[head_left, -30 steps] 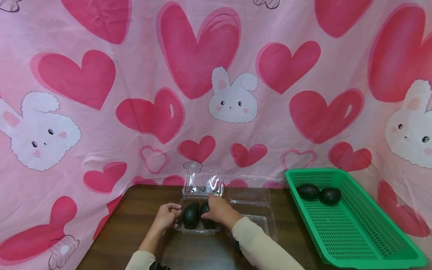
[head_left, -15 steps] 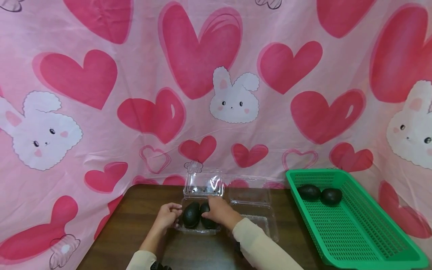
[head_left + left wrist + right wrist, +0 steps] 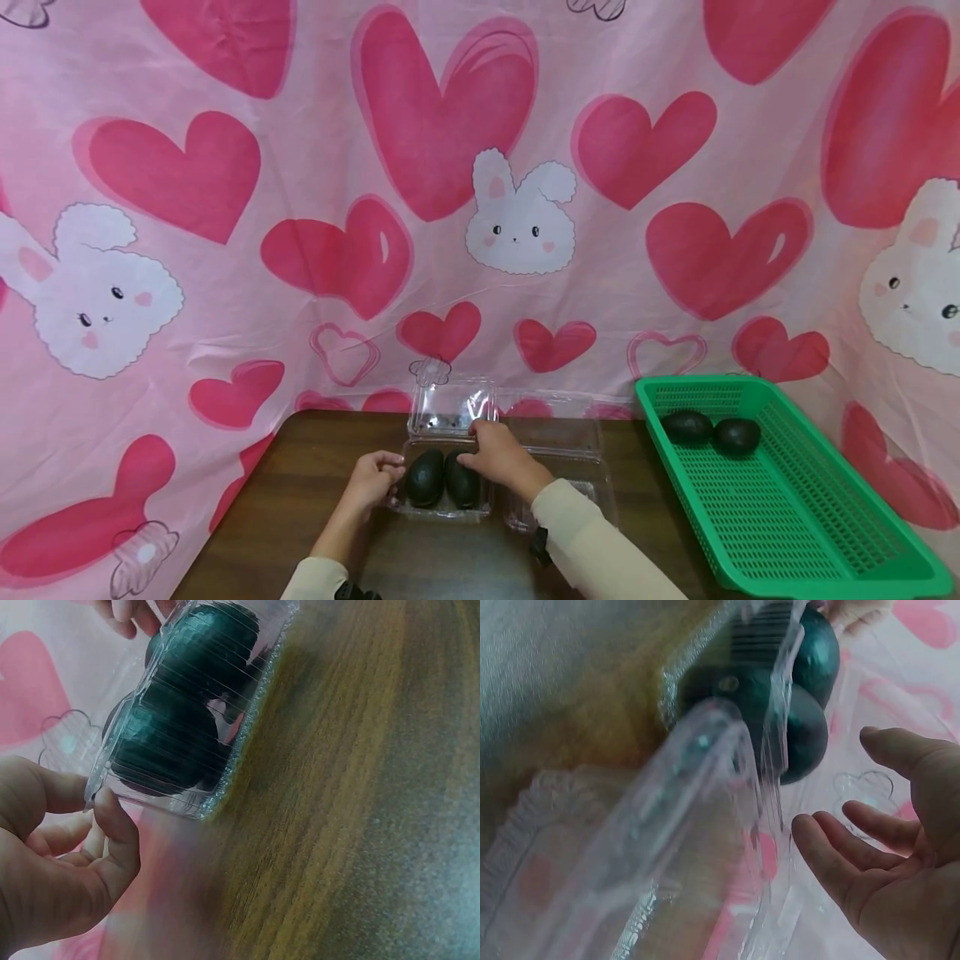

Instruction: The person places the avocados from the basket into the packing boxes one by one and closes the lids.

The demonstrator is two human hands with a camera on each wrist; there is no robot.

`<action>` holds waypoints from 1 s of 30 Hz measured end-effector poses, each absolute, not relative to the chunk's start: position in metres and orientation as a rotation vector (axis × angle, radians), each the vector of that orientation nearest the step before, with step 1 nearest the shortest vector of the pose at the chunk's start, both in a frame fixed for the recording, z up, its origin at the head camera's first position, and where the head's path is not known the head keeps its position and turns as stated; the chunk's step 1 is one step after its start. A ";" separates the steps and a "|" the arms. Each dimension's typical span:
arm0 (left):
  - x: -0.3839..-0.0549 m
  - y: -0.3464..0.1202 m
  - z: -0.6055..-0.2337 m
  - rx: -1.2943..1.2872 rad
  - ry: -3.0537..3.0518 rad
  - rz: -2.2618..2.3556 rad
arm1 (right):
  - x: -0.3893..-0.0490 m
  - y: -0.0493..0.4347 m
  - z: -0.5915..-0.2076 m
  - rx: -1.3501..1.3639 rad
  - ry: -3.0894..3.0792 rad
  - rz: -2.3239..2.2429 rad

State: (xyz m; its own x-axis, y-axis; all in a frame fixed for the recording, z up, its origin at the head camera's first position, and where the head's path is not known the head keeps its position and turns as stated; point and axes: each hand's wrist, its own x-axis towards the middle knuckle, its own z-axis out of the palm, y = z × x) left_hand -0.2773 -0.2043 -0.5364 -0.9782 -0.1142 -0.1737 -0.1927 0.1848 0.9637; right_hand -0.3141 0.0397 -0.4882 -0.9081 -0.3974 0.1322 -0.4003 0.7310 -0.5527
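Two dark avocados, a left one (image 3: 424,478) and a right one (image 3: 462,480), lie side by side in a clear plastic clamshell box (image 3: 448,514). Its lid (image 3: 452,408) stands raised at the back. My left hand (image 3: 372,480) pinches the box's left rim between thumb and finger, as the left wrist view shows at the box corner (image 3: 94,784). Over the box's right side, my right hand (image 3: 504,454) holds nothing. In the right wrist view its fingers (image 3: 825,855) are spread and apart from the nearer avocado (image 3: 802,735).
A second clear clamshell box (image 3: 600,492), lid up, stands right beside the first, partly under the right forearm. Farther right, a green plastic basket (image 3: 825,575) holds two more avocados (image 3: 711,433). A pink heart-patterned cloth (image 3: 517,333) hangs behind the brown table (image 3: 300,483).
My right hand has let go of the right avocado and moved slightly up and to the right, uncovering it. The left hand has stayed at the box rim.
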 end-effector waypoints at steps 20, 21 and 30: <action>-0.277 -0.206 -0.537 -0.299 2.374 1.945 | -0.348 0.074 -0.483 0.365 -2.790 1.179; -0.277 -0.206 -0.537 -0.299 2.369 1.951 | -0.350 0.074 -0.483 0.348 -2.790 1.194; -0.277 -0.205 -0.537 -0.289 2.364 1.965 | -0.362 0.079 -0.487 0.291 -2.791 1.412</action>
State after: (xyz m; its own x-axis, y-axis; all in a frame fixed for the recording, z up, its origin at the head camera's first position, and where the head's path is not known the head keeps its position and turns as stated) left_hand -0.2771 -0.2046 -0.5368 -0.9810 -0.1087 -0.1605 -0.1776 0.1728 0.9688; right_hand -0.3622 0.0785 -0.4868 -0.9828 -0.1648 0.0833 -0.1647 0.5788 -0.7987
